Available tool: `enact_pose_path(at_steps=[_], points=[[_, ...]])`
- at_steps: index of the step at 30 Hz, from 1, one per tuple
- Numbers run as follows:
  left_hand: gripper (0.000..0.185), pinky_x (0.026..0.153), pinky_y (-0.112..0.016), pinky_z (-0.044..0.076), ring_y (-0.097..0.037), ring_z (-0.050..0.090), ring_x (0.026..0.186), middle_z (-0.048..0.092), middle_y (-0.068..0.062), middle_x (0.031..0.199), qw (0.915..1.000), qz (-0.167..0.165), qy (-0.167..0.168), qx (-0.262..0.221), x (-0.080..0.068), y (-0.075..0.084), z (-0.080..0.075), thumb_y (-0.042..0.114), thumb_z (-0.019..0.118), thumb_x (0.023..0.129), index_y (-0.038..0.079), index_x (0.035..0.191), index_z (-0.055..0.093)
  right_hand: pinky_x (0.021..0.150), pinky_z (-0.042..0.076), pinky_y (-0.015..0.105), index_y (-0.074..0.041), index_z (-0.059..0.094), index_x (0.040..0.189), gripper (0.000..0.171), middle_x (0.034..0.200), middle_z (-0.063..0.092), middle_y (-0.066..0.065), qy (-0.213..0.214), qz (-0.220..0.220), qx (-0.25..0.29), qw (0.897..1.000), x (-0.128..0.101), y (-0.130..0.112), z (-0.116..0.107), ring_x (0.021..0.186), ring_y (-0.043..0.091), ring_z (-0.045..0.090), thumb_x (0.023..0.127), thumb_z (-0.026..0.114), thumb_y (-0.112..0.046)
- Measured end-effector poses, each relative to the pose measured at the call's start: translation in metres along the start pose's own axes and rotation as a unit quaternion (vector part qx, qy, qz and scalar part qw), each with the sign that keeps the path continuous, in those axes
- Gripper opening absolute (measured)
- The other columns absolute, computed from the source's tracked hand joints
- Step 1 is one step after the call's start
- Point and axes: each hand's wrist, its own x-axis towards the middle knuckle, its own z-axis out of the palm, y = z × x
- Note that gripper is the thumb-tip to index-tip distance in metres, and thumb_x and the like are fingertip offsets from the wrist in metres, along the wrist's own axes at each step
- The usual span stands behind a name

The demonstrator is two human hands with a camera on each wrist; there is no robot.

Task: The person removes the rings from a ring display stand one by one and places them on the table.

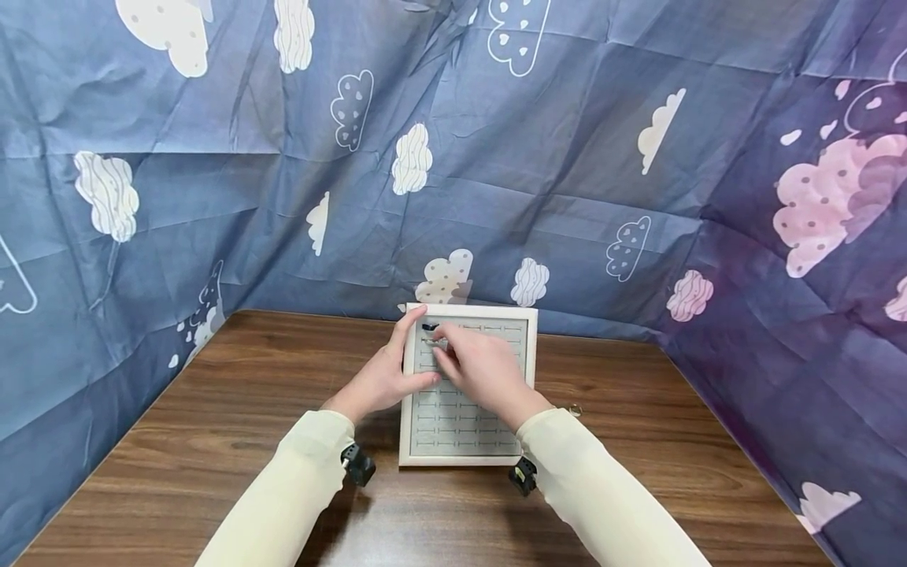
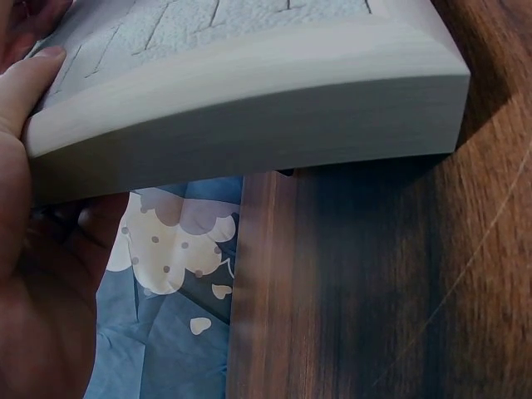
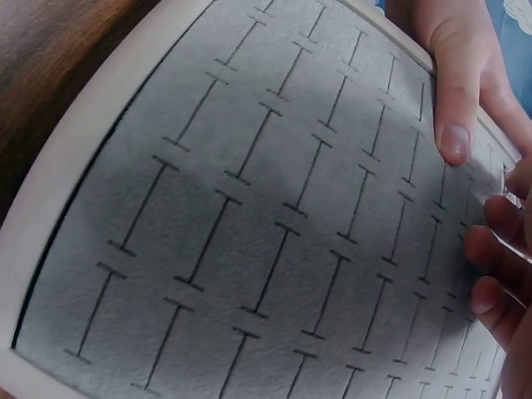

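A display tray point(image 1: 468, 463) with a pale frame and grey padded face leans up from the table; rows of I-shaped slits cross the padding point(image 3: 274, 191). My left hand point(image 1: 383, 378) grips its left side, thumb point(image 2: 33, 79) on the front and other fingers behind the frame. Over the upper left slits, my right hand point(image 1: 489, 370) has its fingers bent, index finger and thumb close round a small shiny ring point(image 1: 428, 340), mostly hidden. Just above it, a dark ring-like piece point(image 1: 428, 326) sits in the top row. The right wrist view shows fingertips point(image 3: 490, 249) close to the padding.
A small gold-coloured ring point(image 1: 575, 410) lies on the brown wooden table point(image 1: 616, 472), right of the tray. A blue cloud-print cloth point(image 1: 453, 205) hangs behind the table and along both sides. Each wrist wears a small black camera point(image 1: 358, 465).
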Motion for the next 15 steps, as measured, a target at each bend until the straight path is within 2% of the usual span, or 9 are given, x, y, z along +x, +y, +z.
enact_pose_path(at_steps=[9, 15], points=[[0.104, 0.096, -0.047, 0.061, -0.027, 0.076, 0.105, 0.067, -0.021, 0.138, 1.0, -0.004, -0.001, 0.005, -0.0003, 0.0009, -0.0008, 0.019, 0.083, 0.096, 0.034, 0.17, 0.011, 0.06, 0.055, 0.037, -0.013, 0.068, 0.116, 0.015, 0.082, 0.074, -0.003, -0.002, -0.004, -0.01, 1.0, 0.005, -0.0025, 0.0023, 0.066, 0.012, 0.065, 0.104, 0.072, -0.022], [0.104, 0.097, -0.048, 0.061, -0.026, 0.076, 0.105, 0.066, -0.021, 0.139, 0.9999, -0.009, -0.003, 0.004, -0.0008, 0.0017, -0.0006, 0.02, 0.084, 0.096, 0.035, 0.17, 0.011, 0.06, 0.056, 0.038, -0.014, 0.071, 0.113, 0.011, 0.085, 0.076, -0.003, 0.01, 0.009, -0.016, 1.0, 0.0062, -0.0039, 0.0079, 0.066, 0.013, 0.067, 0.104, 0.072, -0.021]])
